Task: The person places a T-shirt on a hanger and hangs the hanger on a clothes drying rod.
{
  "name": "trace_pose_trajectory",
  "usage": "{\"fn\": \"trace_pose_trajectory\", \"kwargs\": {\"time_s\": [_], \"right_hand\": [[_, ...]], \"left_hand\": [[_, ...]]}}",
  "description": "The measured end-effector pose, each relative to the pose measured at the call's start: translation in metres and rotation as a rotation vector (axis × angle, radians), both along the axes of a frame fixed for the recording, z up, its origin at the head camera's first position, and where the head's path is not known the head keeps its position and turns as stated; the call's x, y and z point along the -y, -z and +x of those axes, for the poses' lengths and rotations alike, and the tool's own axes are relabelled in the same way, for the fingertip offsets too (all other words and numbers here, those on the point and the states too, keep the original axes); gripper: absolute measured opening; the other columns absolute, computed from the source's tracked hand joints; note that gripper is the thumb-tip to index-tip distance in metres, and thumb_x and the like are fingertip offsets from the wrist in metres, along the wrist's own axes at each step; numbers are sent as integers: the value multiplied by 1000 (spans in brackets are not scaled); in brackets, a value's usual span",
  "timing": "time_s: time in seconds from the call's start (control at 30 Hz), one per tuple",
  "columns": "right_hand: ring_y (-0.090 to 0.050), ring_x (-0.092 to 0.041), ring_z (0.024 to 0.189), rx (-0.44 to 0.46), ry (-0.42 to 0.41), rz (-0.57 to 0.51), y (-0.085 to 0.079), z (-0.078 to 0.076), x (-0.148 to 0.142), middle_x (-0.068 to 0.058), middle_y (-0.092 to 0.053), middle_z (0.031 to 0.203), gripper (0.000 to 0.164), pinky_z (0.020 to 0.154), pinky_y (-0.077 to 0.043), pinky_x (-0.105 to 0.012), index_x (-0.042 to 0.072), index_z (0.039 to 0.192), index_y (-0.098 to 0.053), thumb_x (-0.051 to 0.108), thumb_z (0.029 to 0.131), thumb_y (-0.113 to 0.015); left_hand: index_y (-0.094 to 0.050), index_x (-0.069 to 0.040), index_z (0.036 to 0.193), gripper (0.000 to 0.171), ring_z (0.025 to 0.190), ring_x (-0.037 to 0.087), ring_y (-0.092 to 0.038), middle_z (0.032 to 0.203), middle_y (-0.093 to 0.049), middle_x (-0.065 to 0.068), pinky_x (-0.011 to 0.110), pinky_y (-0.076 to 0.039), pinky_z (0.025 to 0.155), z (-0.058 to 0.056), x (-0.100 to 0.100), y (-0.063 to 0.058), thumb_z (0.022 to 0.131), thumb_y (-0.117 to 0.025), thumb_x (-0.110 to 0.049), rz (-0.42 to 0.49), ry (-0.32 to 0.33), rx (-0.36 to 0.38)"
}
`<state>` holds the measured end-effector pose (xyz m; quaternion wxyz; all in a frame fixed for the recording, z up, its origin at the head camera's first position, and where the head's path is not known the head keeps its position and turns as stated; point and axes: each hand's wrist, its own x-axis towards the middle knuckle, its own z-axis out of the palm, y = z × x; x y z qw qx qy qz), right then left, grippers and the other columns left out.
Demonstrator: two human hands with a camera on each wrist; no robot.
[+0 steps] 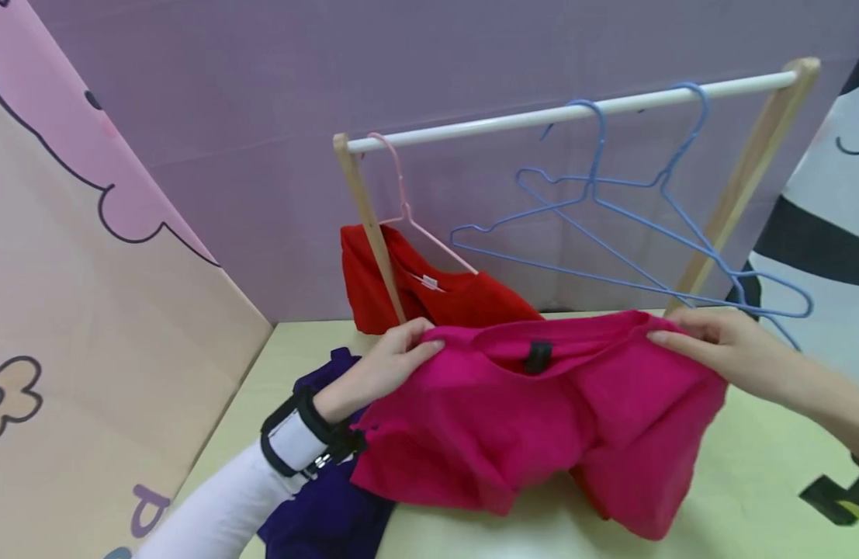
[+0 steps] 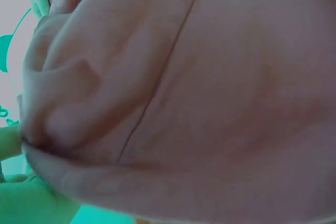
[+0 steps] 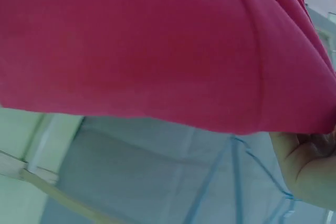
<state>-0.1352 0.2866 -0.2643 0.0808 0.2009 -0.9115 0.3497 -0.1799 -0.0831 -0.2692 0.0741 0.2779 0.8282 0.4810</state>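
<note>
A bright pink shirt (image 1: 499, 435) with a black neck label (image 1: 538, 357) hangs between both hands in the head view. My left hand (image 1: 387, 363) pinches it at the shoulder left of the neckline, thumb in front. On the other side, my right hand (image 1: 725, 347) pinches the opposite shoulder. The shirt's lower part droops in folds over the table. Its cloth (image 2: 199, 98) fills most of the left wrist view, in odd colours. In the right wrist view the shirt (image 3: 147, 51) covers the top, with the right hand (image 3: 310, 174) at its lower right corner.
Behind the shirt stands a clothes rack with a white rail (image 1: 485, 124) and wooden legs. Two blue hangers (image 1: 595, 182) and a pink hanger (image 1: 403, 194) carrying a red garment (image 1: 366, 287) hang there. A dark purple garment (image 1: 331, 505) lies on the pale yellow table (image 1: 764, 466).
</note>
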Motion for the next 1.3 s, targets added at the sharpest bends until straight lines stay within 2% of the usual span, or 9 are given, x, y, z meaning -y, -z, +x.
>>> {"fn": "trace_pose_trajectory", "kwargs": {"time_s": [0.3,0.5,0.63,0.83,0.93,1.03,1.17,1.23,1.3], "right_hand": [[-42,-7,51,72,-103,21,34,3,1,10,-42,54,12,45,-34,-23,17,79,-58,8,86,-57],[-45,-4,61,36,-148,75,42,5,-2,14,-50,65,9,48,-37,-20,15,86,-60,7,84,-59],[-47,0,65,-14,-96,141,37,6,0,14,-55,73,10,52,-42,-20,12,92,-62,9,82,-62],[-50,9,74,-251,38,169,11,6,1,17,-58,88,19,59,-44,-13,11,98,-63,5,80,-64],[-44,15,76,-426,140,139,-8,4,0,28,-49,95,22,59,-39,-7,7,99,-62,-1,79,-63],[-38,18,82,-563,221,101,-23,-2,-3,23,-47,96,26,65,-32,-4,-2,102,-60,-7,77,-62],[-46,-9,97,-532,308,126,-31,-13,-9,-10,-53,104,33,75,-29,-9,-6,113,-52,-4,81,-57],[-45,-28,100,-449,328,154,-30,-19,-13,-25,-48,111,36,80,-35,-22,-7,119,-47,0,84,-55],[-42,-41,98,-378,334,168,-28,-24,-16,-29,-45,112,38,78,-38,-39,-8,121,-43,1,86,-53]], "left_hand": [[-61,-13,99,14,74,12,-52,84,-60,0,23,-42,62,10,-2,31,88,-56,-21,-49,49,-13],[-63,-17,100,16,79,9,-51,91,-60,-6,22,-43,65,18,-4,37,86,-57,-22,-44,87,-81],[-64,-21,101,16,82,7,-52,92,-61,-11,23,-44,69,22,-6,36,86,-58,-22,-27,73,-77],[-64,-21,101,17,83,7,-53,92,-61,-12,24,-45,71,25,-7,36,86,-59,-22,-21,73,-77],[-64,-20,101,17,82,7,-52,91,-61,-12,23,-44,70,26,-8,36,85,-59,-22,-27,70,-84],[-65,-20,100,16,81,6,-52,90,-61,-13,23,-44,69,27,-7,36,85,-59,-22,-35,62,-100],[-65,-18,99,16,81,6,-52,89,-61,-13,23,-44,70,28,-7,36,85,-59,-21,-32,64,-115],[-65,-18,99,16,81,6,-52,89,-61,-13,23,-44,70,29,-7,35,85,-59,-21,-29,71,-113],[-65,-18,99,16,81,6,-52,89,-61,-13,23,-44,70,29,-6,36,85,-59,-22,-26,81,-109]]}}
